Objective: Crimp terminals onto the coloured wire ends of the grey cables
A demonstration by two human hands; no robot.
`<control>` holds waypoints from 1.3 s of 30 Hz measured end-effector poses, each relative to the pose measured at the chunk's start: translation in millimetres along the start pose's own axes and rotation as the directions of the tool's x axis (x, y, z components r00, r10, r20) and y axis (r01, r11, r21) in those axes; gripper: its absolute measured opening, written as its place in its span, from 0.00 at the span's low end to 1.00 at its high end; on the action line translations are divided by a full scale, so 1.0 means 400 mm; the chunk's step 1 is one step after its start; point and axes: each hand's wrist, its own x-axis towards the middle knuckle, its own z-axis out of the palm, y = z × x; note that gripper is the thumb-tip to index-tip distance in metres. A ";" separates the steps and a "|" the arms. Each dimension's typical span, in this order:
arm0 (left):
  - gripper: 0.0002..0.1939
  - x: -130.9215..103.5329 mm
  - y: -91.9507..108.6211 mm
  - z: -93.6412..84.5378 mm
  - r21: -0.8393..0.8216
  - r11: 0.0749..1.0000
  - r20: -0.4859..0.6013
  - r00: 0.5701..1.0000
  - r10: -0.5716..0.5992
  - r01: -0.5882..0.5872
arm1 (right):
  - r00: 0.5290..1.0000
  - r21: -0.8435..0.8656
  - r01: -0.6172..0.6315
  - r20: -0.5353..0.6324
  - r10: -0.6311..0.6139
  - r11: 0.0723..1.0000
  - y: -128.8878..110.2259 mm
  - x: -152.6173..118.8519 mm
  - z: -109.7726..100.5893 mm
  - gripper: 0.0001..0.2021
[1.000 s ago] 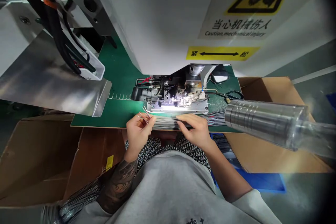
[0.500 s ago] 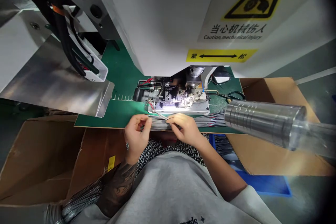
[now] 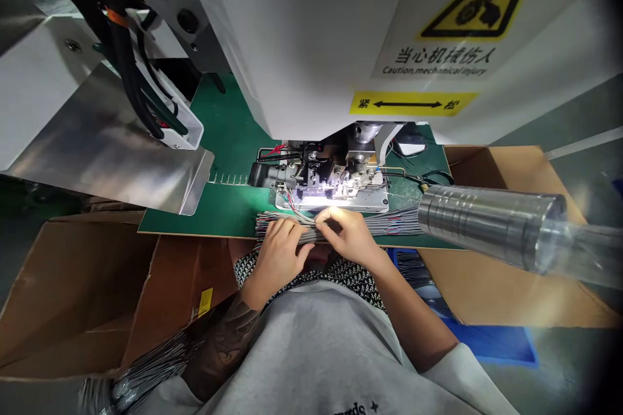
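My right hand (image 3: 348, 233) pinches a grey cable (image 3: 304, 216) between thumb and fingers, just in front of the machine's lit base. The cable's stripped end, with thin red, white and other coloured wires (image 3: 291, 200), points up and left toward the terminal press (image 3: 331, 175). On a bundle of grey cables (image 3: 396, 222) along the table's front edge lies my left hand (image 3: 282, 249), its fingers over the cables and its thumb apart. The left fingertips are close to the cable in my right hand; whether they touch it is unclear.
A strip of metal terminals (image 3: 228, 179) feeds in from the left, beside a sheet-metal guide (image 3: 111, 149). Scissors (image 3: 435, 178) lie right of the press. A metal cylinder (image 3: 491, 227) juts in at right. Cardboard boxes (image 3: 73, 285) and a blue tray (image 3: 501, 340) stand below.
My left hand has moved right along the bundle, from its left end toward my right hand, and its pinch has loosened. My right hand keeps the cable, shifted slightly right.
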 end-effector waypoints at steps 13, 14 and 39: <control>0.04 0.039 0.044 -0.027 0.146 0.988 0.168 0.983 -0.071 0.046 | 0.996 -0.082 -0.084 0.016 0.086 0.993 0.000 -0.005 0.000 0.05; 0.03 0.043 0.046 -0.030 0.161 0.986 0.189 0.978 -0.083 0.053 | 0.996 -0.079 -0.085 0.006 0.086 0.993 0.001 -0.008 -0.002 0.05; 0.05 0.032 0.038 -0.115 0.281 0.955 0.359 0.912 -0.197 0.095 | 0.937 -0.304 0.030 0.341 0.080 0.952 -0.010 -0.041 -0.072 0.13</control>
